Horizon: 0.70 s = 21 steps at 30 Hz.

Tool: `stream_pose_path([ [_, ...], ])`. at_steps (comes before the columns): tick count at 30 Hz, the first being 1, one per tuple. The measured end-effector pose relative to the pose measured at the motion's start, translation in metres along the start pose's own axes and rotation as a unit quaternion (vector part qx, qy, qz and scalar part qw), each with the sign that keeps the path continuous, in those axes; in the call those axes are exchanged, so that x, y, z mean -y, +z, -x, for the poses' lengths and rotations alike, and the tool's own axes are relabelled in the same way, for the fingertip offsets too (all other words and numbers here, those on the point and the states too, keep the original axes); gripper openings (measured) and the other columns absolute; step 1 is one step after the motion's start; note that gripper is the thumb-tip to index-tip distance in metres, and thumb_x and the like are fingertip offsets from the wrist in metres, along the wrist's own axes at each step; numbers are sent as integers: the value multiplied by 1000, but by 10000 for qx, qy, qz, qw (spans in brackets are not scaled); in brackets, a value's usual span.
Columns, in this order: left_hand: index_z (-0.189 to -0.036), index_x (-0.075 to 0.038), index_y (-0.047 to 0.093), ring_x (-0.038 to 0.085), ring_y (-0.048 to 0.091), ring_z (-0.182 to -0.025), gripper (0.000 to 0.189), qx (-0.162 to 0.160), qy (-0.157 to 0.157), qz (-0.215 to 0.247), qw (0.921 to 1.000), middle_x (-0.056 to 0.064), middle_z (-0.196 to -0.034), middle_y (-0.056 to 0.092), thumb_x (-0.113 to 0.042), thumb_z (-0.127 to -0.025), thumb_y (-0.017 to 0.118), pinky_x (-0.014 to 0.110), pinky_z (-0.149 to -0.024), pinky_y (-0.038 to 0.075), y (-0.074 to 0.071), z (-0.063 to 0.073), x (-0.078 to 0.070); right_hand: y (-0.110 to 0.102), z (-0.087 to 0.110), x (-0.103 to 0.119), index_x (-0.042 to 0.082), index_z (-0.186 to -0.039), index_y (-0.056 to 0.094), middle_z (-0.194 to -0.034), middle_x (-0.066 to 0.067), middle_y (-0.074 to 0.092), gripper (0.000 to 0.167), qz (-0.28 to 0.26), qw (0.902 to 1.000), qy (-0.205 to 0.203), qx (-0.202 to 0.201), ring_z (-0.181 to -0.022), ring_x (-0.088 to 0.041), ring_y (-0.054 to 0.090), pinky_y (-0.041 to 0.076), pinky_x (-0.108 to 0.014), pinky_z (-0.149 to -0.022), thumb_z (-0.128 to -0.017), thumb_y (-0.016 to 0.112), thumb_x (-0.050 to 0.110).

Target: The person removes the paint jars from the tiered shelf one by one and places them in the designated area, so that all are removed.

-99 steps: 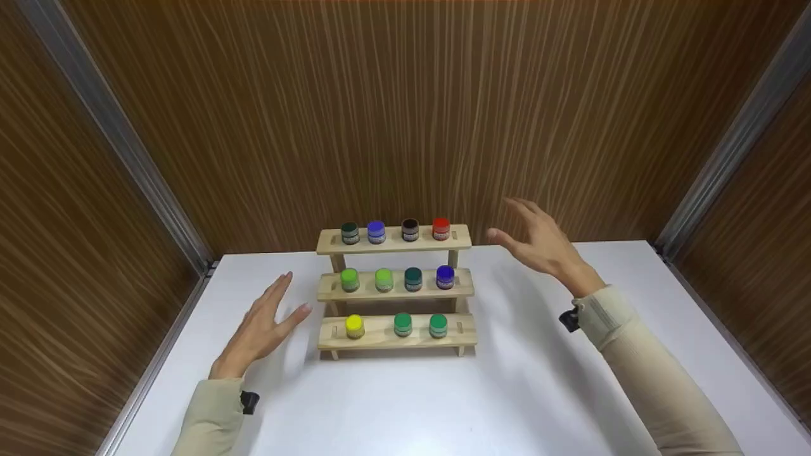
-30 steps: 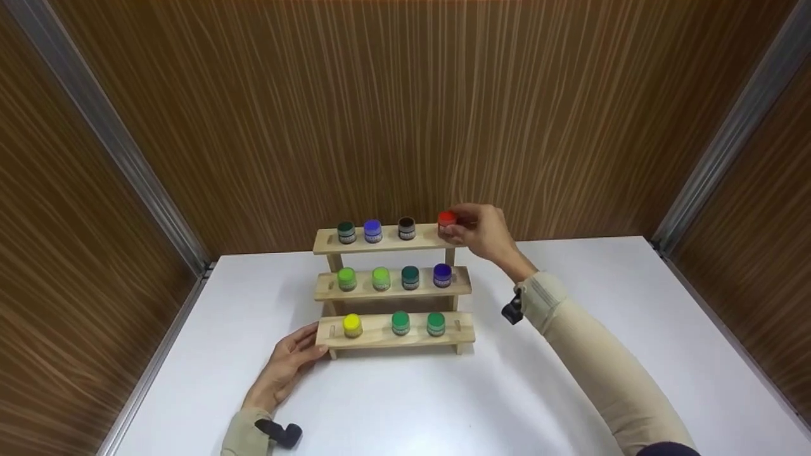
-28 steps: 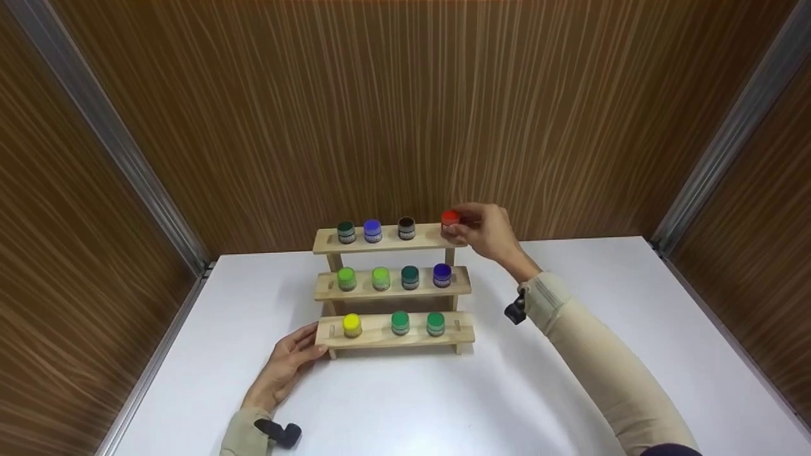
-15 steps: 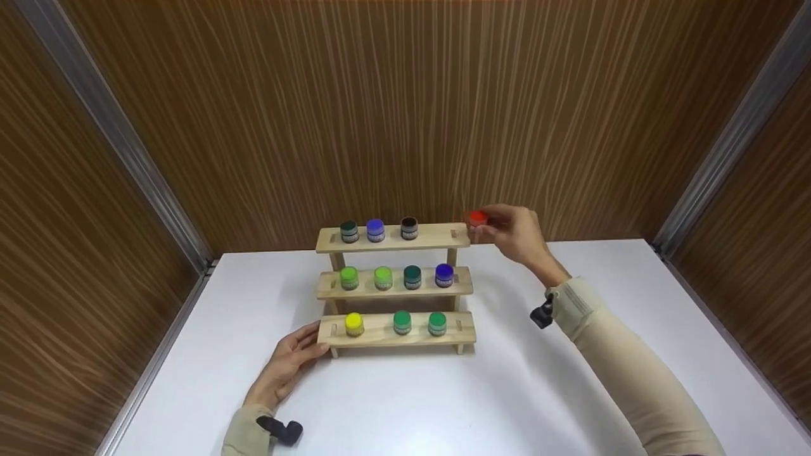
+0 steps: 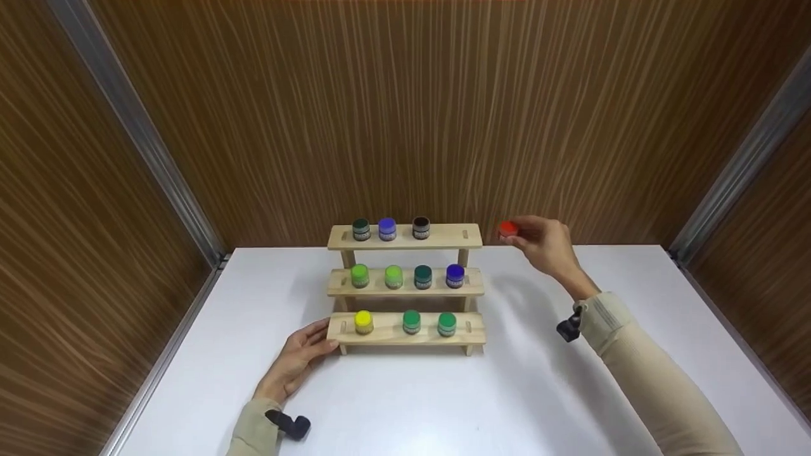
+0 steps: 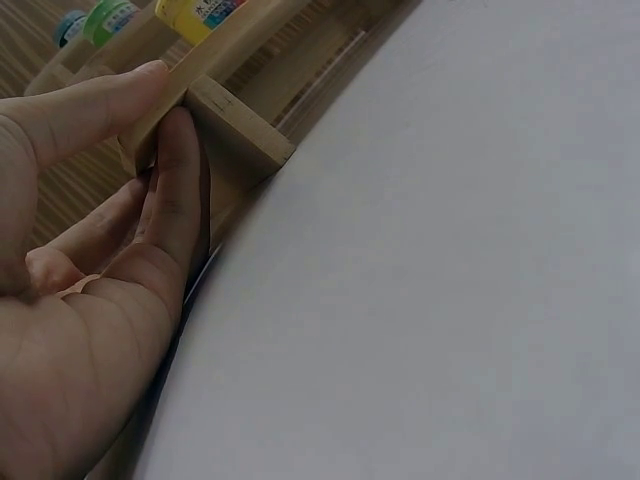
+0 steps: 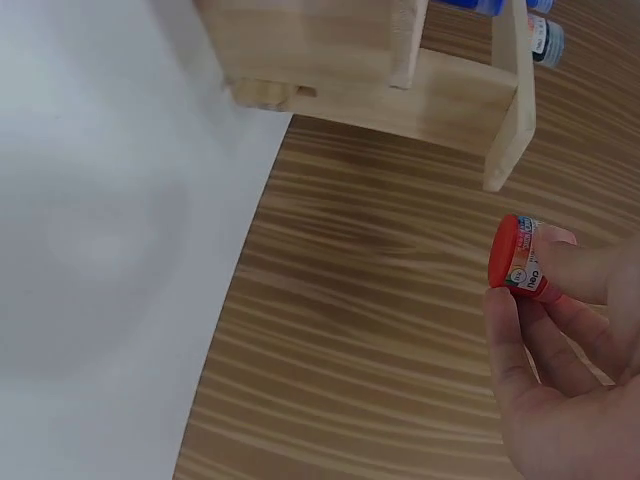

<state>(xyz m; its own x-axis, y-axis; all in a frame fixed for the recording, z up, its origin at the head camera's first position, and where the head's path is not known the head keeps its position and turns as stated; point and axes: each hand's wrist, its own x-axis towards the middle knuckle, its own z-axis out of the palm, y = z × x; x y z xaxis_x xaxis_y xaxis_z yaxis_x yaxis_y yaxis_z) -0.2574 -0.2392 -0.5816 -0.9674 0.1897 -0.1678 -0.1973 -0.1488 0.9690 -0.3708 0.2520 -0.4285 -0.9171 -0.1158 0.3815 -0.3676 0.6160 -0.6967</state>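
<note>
A red-lidded paint jar [image 5: 507, 229] is pinched between the thumb and fingers of my right hand [image 5: 550, 248], raised to the right of the top shelf. The right wrist view shows the labelled paint jar [image 7: 518, 254] held on its side relative to that camera. My left hand [image 5: 298, 360] grips the left end of the bottom shelf of a three-tier wooden stand [image 5: 443, 239]. In the left wrist view, the thumb lies on top of the board [image 6: 222, 52] and the fingers are under it.
On the top shelf stand dark green, violet [image 5: 387, 230] and black [image 5: 421, 228] jars. Several green and blue jars line the middle shelf; a yellow jar [image 5: 363, 322] and two green ones sit on the bottom. A wood-grain wall [image 5: 405, 114] rises behind the white table [image 5: 393, 405].
My right hand has lifted the red paint jar off the top shelf and carried it right, away from the stand. My left hand, earlier apart from the stand, now grips its bottom shelf.
</note>
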Motion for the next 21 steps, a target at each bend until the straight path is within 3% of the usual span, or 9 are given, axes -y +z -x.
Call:
stream_pose_path([
  [11, -162, 10, 31, 25, 57, -138, 77, -118, 19, -3, 9999, 33, -166, 36, -2, -98, 73, 22, -107, 54, -3, 2, -1, 11, 11, -27, -2, -134, 71, -128, -25, 73, 37, -235, 9984, 489, 168, -115, -39, 72, 60, -53, -102, -97, 78, 5],
  [21, -163, 11, 28, 17, 62, -130, 77, 23, 42, 1, 10000, 34, -165, 36, -3, -100, 71, 22, -106, 54, 0, 1, 0, 11, 26, -61, -3, -134, 70, -128, -25, 74, 40, -195, 9952, 946, 131, -115, -37, 72, 63, -35, -97, -96, 79, 3],
])
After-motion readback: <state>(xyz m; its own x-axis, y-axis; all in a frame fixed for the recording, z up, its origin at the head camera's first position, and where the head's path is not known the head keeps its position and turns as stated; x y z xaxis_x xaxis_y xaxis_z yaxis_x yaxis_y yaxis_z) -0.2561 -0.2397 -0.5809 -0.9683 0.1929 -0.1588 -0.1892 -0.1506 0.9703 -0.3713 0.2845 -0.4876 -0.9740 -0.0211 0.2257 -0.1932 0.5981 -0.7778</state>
